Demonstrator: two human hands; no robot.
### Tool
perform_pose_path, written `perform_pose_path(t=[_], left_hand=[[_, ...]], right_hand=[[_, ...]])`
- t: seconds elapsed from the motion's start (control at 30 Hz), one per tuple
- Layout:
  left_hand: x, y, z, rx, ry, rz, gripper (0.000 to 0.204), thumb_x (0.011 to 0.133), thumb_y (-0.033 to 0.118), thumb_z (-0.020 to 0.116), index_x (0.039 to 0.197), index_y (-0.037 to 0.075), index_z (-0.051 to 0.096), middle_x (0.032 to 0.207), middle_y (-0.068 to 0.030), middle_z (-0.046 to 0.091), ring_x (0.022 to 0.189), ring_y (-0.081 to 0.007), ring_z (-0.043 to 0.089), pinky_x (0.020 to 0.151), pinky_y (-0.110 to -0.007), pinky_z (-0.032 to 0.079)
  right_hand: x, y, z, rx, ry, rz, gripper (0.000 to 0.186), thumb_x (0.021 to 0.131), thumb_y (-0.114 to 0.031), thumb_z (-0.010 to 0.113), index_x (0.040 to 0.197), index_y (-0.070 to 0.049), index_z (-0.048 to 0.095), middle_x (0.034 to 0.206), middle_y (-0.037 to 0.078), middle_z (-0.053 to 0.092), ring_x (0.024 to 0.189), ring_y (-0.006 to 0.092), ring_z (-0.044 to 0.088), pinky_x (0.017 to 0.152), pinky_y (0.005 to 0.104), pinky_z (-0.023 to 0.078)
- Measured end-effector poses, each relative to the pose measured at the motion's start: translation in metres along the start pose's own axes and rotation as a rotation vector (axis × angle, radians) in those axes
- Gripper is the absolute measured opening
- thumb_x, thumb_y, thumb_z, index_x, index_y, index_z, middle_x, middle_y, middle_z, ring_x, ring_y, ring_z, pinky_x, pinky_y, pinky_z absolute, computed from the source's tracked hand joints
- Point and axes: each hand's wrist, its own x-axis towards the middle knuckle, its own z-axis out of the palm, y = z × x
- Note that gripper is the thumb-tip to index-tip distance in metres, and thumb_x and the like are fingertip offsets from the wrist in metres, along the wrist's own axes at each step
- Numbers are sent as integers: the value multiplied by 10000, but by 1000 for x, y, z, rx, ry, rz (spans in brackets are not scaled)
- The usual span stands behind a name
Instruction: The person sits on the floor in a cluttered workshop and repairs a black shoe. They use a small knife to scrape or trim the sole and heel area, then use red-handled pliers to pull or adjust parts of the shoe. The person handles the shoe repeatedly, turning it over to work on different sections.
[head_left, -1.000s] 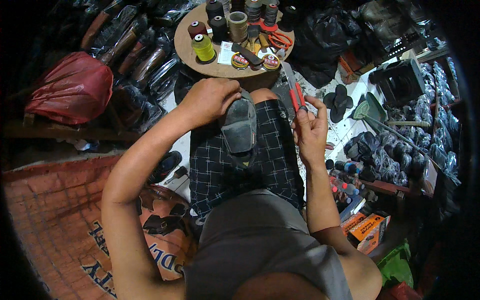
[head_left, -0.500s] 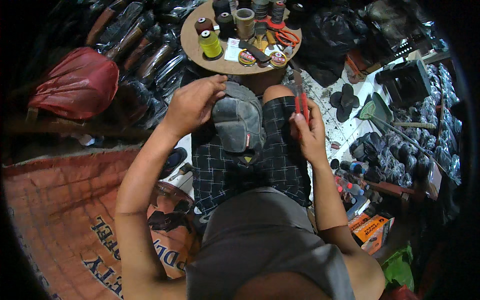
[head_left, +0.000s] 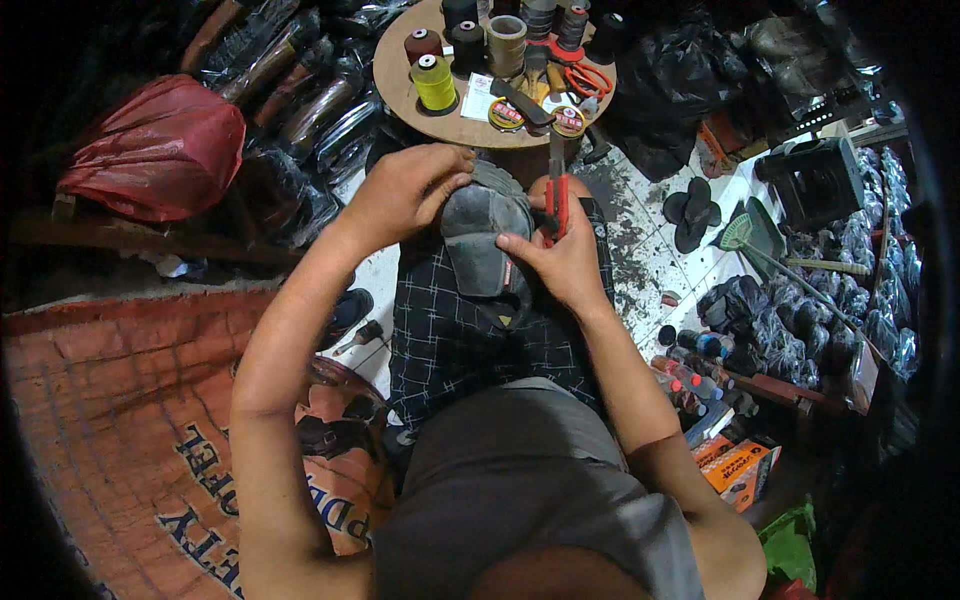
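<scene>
A worn black shoe point(head_left: 478, 243) with a ridged sole rests across my lap, over dark checked shorts point(head_left: 440, 330). My left hand point(head_left: 412, 192) is closed on the shoe's far left edge, fingers bent by the sole. In my right hand point(head_left: 568, 262) is a red utility knife point(head_left: 557, 205), its blade pointing away from me toward the round table. The right thumb presses against the shoe's right side, while the other fingers wrap the knife's handle. The blade stands to the right of the shoe, apart from it.
Ahead, a round wooden table point(head_left: 392, 72) bears thread spools, including a yellow spool point(head_left: 433, 86), orange-handled scissors point(head_left: 588, 80) and small round tins. A red plastic bag point(head_left: 155, 150) and wrapped goods lie left. An orange tarp point(head_left: 120, 400) covers the lower left; bottles point(head_left: 690, 380) and a dustpan point(head_left: 765, 235) are right.
My right hand has moved left with the utility knife, and its thumb now touches the shoe. The left hand keeps its place at the sole edge. The view has shifted slightly.
</scene>
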Motion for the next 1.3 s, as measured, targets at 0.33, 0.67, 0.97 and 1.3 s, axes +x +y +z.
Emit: perform_pose_path(t=[0.33, 0.67, 0.97, 1.3], left_hand=[[24, 24, -37, -162, -261, -270, 452, 781, 230, 947, 1151, 26, 787, 1116, -138, 801, 1065, -264, 775, 938, -382, 597], [21, 18, -7, -3, -185, 36, 185, 903, 90, 820, 1071, 27, 770, 1135, -151, 786, 1044, -346, 765, 898, -425, 611], [3, 5, 13, 48, -37, 27, 147, 945, 63, 778, 1074, 26, 720, 1174, -147, 779, 1046, -351, 764, 888, -414, 617], [11, 3, 2, -43, -103, -41, 151, 980, 155, 748, 1077, 41, 731, 999, -156, 748, 935, -373, 741, 820, -431, 588]], right_hand=[[-1, 7, 8, 164, 18, -53, 703, 747, -26, 991, 1283, -42, 536, 1116, 34, 629, 673, 26, 506, 600, 214, 435], [-6, 19, 0, 74, 94, -78, 733, 743, -65, 1002, 1318, -51, 548, 1077, 30, 669, 660, 32, 491, 588, 221, 436], [-10, 12, -16, -106, 126, -153, 360, 1088, -290, 671, 1324, -21, 630, 1016, 6, 690, 780, 69, 561, 671, 263, 446], [-3, -6, -57, -663, -32, -439, 379, 1004, -448, 731, 1093, -81, 697, 951, 157, 729, 844, 413, 714, 709, 483, 553]])
